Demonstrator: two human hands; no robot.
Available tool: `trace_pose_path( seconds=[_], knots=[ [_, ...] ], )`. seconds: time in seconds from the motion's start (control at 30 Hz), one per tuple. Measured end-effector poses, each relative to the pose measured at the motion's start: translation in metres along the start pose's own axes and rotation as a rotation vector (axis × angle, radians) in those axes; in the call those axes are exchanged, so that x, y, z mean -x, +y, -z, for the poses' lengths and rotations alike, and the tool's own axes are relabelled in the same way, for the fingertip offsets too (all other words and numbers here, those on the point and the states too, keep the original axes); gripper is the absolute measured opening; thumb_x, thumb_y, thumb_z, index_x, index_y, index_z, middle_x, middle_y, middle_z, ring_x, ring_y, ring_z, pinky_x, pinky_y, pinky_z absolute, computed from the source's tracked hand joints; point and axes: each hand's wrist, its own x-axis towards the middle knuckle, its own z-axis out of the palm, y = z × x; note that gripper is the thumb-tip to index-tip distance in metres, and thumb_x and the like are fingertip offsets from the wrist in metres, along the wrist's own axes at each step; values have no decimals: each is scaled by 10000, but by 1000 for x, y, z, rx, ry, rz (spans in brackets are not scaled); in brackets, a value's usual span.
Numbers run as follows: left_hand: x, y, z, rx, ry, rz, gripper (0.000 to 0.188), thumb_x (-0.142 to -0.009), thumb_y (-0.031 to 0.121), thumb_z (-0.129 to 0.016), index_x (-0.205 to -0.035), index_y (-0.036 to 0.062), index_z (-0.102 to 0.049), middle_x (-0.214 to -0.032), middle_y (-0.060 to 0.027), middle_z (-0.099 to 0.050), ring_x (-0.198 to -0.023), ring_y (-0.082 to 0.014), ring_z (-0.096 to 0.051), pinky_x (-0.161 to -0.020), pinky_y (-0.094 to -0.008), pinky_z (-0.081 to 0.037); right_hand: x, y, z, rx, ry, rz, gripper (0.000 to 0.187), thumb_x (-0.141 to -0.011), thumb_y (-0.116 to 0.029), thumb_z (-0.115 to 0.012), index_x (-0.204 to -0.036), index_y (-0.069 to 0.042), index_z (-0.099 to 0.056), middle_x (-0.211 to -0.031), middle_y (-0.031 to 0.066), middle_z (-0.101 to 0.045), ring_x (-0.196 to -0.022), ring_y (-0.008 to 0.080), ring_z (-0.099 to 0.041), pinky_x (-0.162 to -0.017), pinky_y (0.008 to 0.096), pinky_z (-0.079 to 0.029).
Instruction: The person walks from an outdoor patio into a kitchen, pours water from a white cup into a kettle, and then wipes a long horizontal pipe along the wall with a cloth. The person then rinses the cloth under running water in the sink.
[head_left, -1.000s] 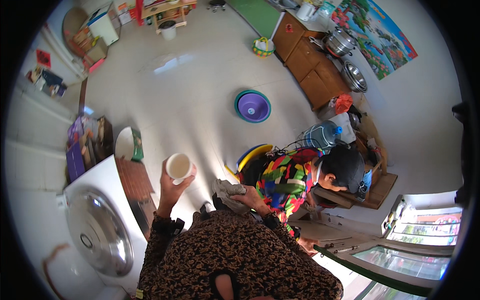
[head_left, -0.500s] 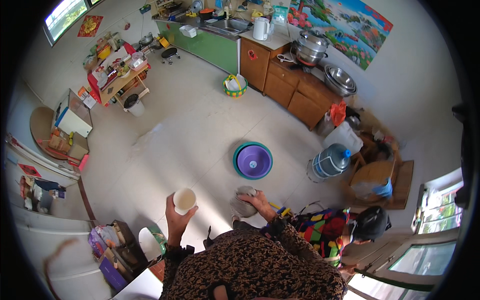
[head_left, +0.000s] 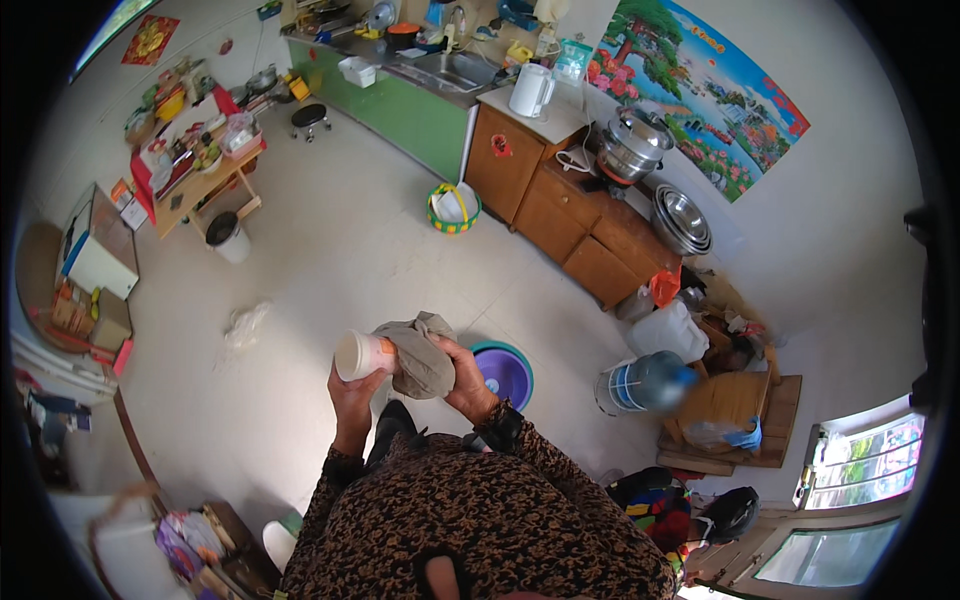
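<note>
My left hand holds a pale cup tipped on its side, its mouth facing left. A crumpled grey-brown cloth is pressed against the cup's base end, and my right hand grips that cloth. Both hands meet in front of my chest, above my patterned brown sleeves. Just beyond my right hand a purple basin with a teal rim stands on the floor.
A large blue water bottle and white jug stand right of the basin. A wooden cabinet with pots, a green counter, a small basket, a cluttered table, and a person low at right.
My view swung toward the cabinet and counter. My right hand brought the cloth up against the cup, which my left hand tipped from upright onto its side.
</note>
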Motion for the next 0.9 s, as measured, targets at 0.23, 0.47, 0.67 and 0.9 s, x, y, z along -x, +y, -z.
trace_pose_path(
  seconds=[0.23, 0.47, 0.67, 0.9],
  knots=[
    [-180, 5, -21, -220, -134, -14, 500, -773, 43, -824, -1189, 32, -547, -1100, -57, -638, -1013, -147, -631, -847, -301, -533, -121, -48, -7, 63, 181, 213, 471, -877, -181, -675, -1305, -26, -553, -1169, 71, -667, -1036, 185, -645, -921, 349, -521],
    [-291, -26, -57, 117, -226, 212, 478, -814, -46, -733, -1249, -3, -540, -1118, -75, -646, -1003, -170, -645, -860, -305, -539, -191, -116, 8, 151, 297, 327, 365, -859, -176, -680, -1174, 0, -630, -1078, 80, -691, -972, 176, -657, -888, 341, -527],
    [-387, -65, -98, 28, -335, 242, 394, -870, 17, -681, -1239, -26, -552, -1109, -99, -656, -969, -186, -660, -827, -317, -551, -264, -195, 48, 470, 185, 308, 329, -813, -92, -708, -1119, -14, -614, -950, 18, -657, -911, 103, -604, -847, 256, -490],
    [-539, -137, -199, 226, -350, 690, 425, -1011, 283, -526, -1332, 9, -480, -1256, -100, -600, -1181, -238, -577, -996, -386, -467, -342, -355, 91, 846, 139, 396, 337, -763, -91, -766, -1053, -41, -602, -944, 28, -652, -884, 136, -634, -809, 283, -508]
  ],
)
